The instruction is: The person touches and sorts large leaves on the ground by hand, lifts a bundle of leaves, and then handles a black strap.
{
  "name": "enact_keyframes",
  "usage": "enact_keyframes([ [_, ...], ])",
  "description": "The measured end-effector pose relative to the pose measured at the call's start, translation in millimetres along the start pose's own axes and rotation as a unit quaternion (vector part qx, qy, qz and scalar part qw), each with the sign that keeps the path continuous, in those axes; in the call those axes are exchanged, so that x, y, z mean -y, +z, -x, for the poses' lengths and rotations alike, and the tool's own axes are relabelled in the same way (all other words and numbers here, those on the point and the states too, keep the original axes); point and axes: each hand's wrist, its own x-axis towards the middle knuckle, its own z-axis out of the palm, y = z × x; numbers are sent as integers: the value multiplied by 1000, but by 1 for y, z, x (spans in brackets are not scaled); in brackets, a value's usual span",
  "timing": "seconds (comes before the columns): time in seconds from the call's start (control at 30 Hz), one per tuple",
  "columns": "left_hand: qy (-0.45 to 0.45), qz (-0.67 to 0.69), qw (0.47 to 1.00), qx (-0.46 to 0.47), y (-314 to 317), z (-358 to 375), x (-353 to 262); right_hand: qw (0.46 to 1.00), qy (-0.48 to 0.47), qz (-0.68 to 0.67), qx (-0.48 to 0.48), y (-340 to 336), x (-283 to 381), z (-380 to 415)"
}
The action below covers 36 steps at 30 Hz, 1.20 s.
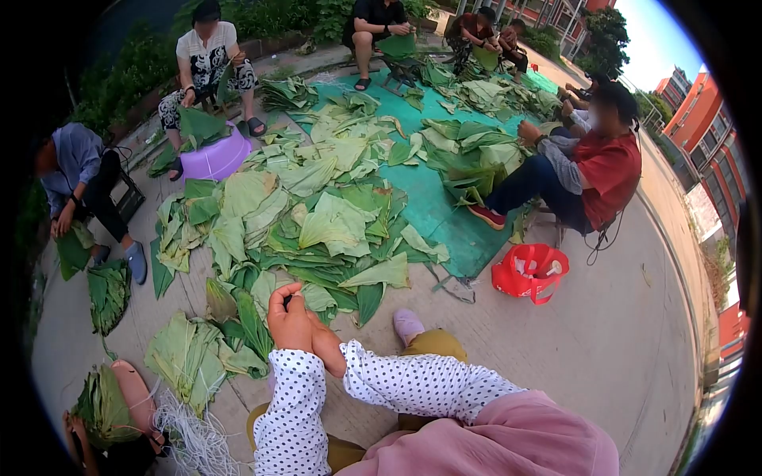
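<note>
— Polka-dot sleeves (373, 381) sit closest to us, and our two hands meet just above them. Our left hand (287, 321) is curled, its fingers (287, 295) pinched on something too small to make out; our right hand (327, 349) lies tucked against it, and we cannot tell how its fingers stand.

— Where are the leaves?

— A heap of green leaves (317, 214) spreads over the pavement and the teal tarp (432, 210) straight ahead of our hands, well apart from them. A smaller pile (186, 353) lies near our left knee, beside loose white string (190, 436).

— What might go wrong?

— We judge the string could tangle underfoot, and dry leaves could tear if we pull them roughly from the stack.
</note>
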Motion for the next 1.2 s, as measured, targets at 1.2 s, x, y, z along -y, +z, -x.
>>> enact_keyframes([
  [1.2,8,-2,1000,-1,-1,-3,7,999,24,-43,-9,0,-3,-3],
])
